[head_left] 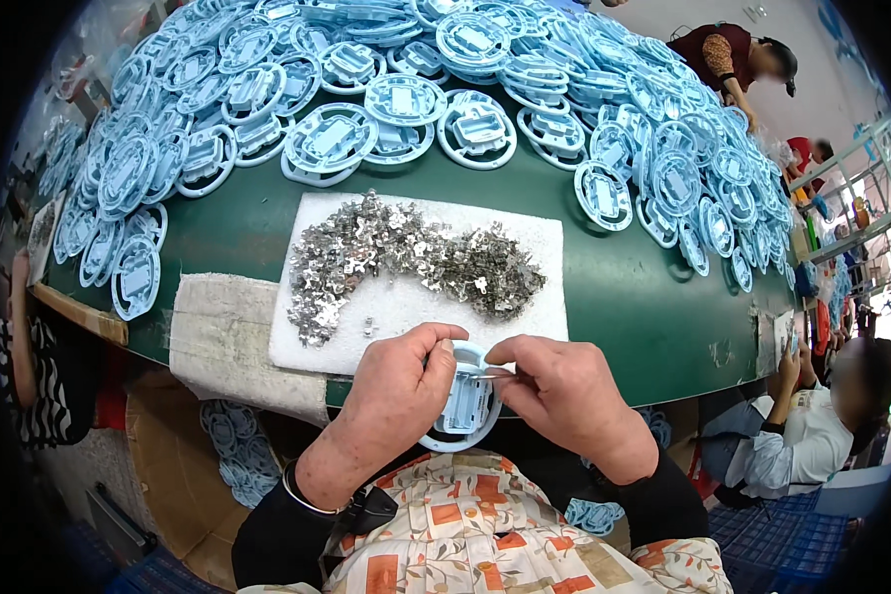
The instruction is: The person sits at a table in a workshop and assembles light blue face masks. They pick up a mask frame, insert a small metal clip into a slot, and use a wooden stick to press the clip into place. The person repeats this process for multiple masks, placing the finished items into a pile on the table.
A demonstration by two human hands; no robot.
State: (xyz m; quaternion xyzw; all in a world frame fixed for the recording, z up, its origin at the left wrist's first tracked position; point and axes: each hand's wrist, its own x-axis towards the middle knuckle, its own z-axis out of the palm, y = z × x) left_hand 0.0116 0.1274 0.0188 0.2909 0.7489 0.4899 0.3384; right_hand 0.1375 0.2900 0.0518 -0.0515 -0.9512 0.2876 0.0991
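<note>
In front of my body, at the table's near edge, a light blue round plastic part (453, 442) with a box-like middle is tilted up. My left hand (391, 391) is closed on its left rim, thumb near the top. My right hand (566, 391) pinches a thin metal tool (491, 375), whose tip reaches over the part's middle; its exact kind is hidden by the fingers. Just beyond lies a white foam sheet (549, 243) bearing a curved heap of small silvery metal clips (406, 247). A few loose clips (368, 326) lie apart, nearer my left hand.
Large piles of similar blue round parts (406, 99) cover the far side and both ends of the green table (643, 327). A greyish cloth (223, 327) lies left of the foam. More blue parts (238, 450) are below the table. People work at left, right and far right.
</note>
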